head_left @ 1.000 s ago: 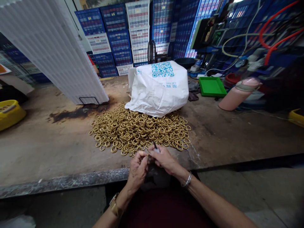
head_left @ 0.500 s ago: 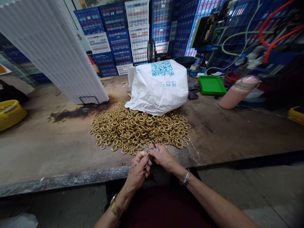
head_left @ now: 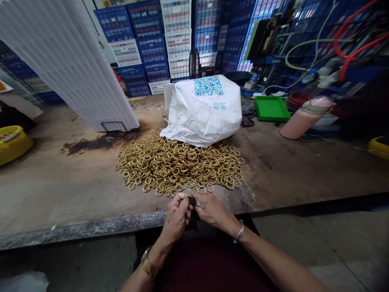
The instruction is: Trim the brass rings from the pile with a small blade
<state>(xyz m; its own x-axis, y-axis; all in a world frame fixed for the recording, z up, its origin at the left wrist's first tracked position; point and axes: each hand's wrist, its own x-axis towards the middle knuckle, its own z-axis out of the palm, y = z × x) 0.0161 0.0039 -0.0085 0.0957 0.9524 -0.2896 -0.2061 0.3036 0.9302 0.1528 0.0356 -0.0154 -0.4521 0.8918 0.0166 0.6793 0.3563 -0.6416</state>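
My left hand [head_left: 175, 213] is closed, its fingers pinched around what seems to be a brass-coloured ring, mostly hidden by the fingers. A pale tan covering shows at one fingertip. In my right hand [head_left: 212, 210], also closed, is a small knife [head_left: 192, 200] with a dark blade and a greyish handle. Its blade points left and meets the fingers of my left hand. Both hands are together just over the table's front edge. Right beyond them spreads a wide heap of brass-coloured rings [head_left: 170, 166], with a few lying loose at its near side.
A white sack [head_left: 203, 117] with blue print lies on the back of the heap. Left stand a tall white corrugated panel [head_left: 82, 69] and a yellow basin [head_left: 15, 150]. To the right are a green tray [head_left: 272, 108] and a pink bottle [head_left: 305, 119]. Stacked crates [head_left: 150, 48] fill the background.
The knife in my right hand has swung down from pointing up to lying nearly level against my left fingers. My right hand has shifted slightly down and right.
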